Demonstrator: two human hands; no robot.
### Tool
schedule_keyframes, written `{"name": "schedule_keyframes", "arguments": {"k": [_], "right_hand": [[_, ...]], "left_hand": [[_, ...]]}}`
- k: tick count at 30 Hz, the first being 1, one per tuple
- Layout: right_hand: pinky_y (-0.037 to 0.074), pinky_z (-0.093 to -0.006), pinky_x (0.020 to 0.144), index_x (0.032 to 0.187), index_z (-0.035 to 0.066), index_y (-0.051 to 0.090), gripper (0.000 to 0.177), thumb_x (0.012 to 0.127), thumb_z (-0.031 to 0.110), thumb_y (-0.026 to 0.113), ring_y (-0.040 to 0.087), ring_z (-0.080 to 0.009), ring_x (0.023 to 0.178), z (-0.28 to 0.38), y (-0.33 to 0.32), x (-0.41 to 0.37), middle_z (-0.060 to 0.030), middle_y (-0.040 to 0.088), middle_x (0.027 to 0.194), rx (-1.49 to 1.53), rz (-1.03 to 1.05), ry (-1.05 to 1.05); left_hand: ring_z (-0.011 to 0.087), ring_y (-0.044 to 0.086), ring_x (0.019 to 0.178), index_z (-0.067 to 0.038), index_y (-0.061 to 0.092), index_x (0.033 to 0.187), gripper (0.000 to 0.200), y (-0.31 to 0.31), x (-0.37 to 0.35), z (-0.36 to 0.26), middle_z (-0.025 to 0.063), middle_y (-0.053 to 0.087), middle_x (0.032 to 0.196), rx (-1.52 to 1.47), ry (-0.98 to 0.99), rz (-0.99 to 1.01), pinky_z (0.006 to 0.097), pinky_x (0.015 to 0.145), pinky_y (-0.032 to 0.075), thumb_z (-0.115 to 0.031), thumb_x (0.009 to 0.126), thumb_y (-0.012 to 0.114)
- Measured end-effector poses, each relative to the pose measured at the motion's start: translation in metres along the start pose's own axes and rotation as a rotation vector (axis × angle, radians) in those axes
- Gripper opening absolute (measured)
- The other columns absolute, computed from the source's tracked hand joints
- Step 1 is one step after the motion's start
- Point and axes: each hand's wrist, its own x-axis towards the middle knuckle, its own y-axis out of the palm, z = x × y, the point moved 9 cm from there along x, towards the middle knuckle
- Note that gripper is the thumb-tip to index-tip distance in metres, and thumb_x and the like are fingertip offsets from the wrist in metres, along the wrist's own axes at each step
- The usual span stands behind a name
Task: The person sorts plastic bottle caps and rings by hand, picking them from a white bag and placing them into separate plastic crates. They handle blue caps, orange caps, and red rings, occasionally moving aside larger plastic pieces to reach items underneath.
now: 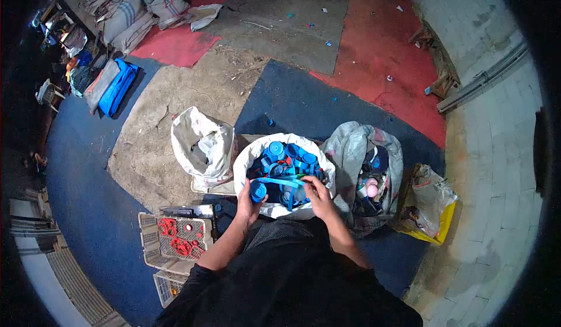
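My left hand (249, 203) is closed around a round blue bottle lid (258, 191), just above the near left rim of a white sack. From the lid a light blue strap (283, 181) runs across to the right. The fingers of my right hand (317, 196) pinch the strap's far end; exactly how they grip it is partly hidden. Below both hands the open white sack (243, 162) is filled with blue plastic lids and parts (279, 152), with a few red bits among them.
Another white sack (186, 146) stands to the left, and a grey sack of mixed plastic pieces (390, 146) to the right. Beyond that is a yellow-edged bag (445, 225). A crate (151, 242) with red parts sits at lower left. A wall (497, 169) borders the right.
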Motion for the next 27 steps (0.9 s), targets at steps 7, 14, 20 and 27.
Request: {"name": "schedule_keyframes", "arguments": {"k": [7, 14, 20, 27], "right_hand": [[0.045, -0.0270, 0.062, 0.111, 0.005, 0.064, 0.040, 0.081, 0.018, 0.088, 0.054, -0.0106, 0.066, 0.040, -0.011, -0.008, -0.0055, 0.065, 0.096, -0.160, -0.178, -0.269], [0.047, -0.0307, 0.061, 0.104, 0.006, 0.066, 0.041, 0.073, 0.015, 0.092, 0.057, -0.0172, 0.067, 0.074, 0.002, -0.019, -0.0086, 0.065, 0.099, -0.337, -0.349, -0.470], [0.052, -0.0378, 0.066, 0.103, 0.005, 0.069, 0.040, 0.076, 0.024, 0.091, 0.065, -0.0272, 0.075, 0.091, 0.036, -0.007, -0.0102, 0.067, 0.089, -0.370, -0.214, -0.473], [0.049, -0.0405, 0.074, 0.119, 0.007, 0.073, 0.040, 0.089, 0.033, 0.077, 0.061, -0.0297, 0.090, 0.078, 0.073, -0.005, -0.0110, 0.058, 0.097, -0.755, -0.004, -0.512]], "left_hand": [[0.0181, 0.065, 0.093, -0.014, 0.059, 0.119, 0.042, 0.005, 0.006, -0.009, 0.0037, 0.066, 0.105, -0.022, 0.126, -0.129, 0.0391, 0.082, 0.055, -0.053, 0.104, 0.055], [0.0155, 0.065, 0.098, -0.015, 0.059, 0.116, 0.040, 0.040, -0.004, -0.011, 0.0021, 0.066, 0.107, -0.089, 0.113, -0.058, 0.0398, 0.083, 0.056, -0.052, 0.102, 0.059], [0.0182, 0.066, 0.101, -0.011, 0.058, 0.122, 0.044, 0.088, -0.019, -0.007, 0.0056, 0.066, 0.111, -0.037, 0.092, 0.143, 0.0395, 0.088, 0.056, -0.050, 0.102, 0.058], [0.0211, 0.064, 0.099, -0.007, 0.058, 0.120, 0.025, 0.082, -0.029, -0.007, 0.0076, 0.066, 0.106, -0.013, 0.066, 0.161, 0.0360, 0.083, 0.055, -0.013, 0.095, 0.060]]}}
